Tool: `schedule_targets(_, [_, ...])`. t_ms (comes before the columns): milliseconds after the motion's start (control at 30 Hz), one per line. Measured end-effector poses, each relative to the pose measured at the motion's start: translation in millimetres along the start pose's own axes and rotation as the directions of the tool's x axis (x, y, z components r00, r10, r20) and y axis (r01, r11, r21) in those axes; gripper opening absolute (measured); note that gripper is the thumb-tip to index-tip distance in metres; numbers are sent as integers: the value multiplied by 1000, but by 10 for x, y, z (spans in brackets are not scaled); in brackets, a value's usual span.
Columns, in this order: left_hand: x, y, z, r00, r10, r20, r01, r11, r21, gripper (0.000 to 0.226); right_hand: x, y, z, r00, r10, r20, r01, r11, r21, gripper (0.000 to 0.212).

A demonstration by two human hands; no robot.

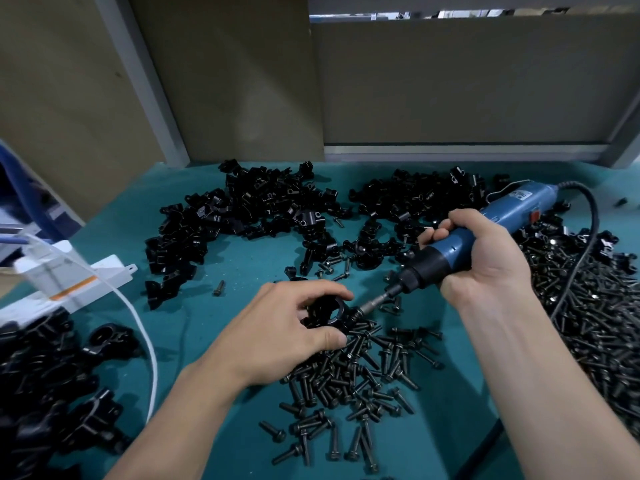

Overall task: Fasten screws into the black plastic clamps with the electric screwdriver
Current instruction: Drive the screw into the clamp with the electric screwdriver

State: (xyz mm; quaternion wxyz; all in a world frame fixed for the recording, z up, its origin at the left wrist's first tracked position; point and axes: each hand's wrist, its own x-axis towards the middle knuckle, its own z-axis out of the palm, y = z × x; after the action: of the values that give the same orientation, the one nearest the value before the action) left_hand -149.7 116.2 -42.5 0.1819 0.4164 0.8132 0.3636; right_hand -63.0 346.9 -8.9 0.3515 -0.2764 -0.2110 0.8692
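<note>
Currently: left hand [277,336] grips black clamp [323,311] on teal mat [214,341], above loose screws [353,379] | right hand [485,258] wrapped round blue electric screwdriver [478,233], bit [372,303] on screw at clamp's side | more clamps [249,202] heaped behind

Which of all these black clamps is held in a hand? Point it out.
The clamp gripped by the left hand, with the screwdriver bit at its side; the other clamps lie loose on the mat.
</note>
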Motion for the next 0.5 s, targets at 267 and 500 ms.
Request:
schedule_targets(267, [-40, 81, 94, 998, 53, 37, -59, 980, 189, 30, 27, -39, -27, 1000, -7, -4, 6, 999, -31, 27])
schedule_targets(500, [-10, 55, 120, 999, 41, 29, -44, 989, 143, 27, 62, -16, -57, 999, 24, -28, -25, 999, -41, 25])
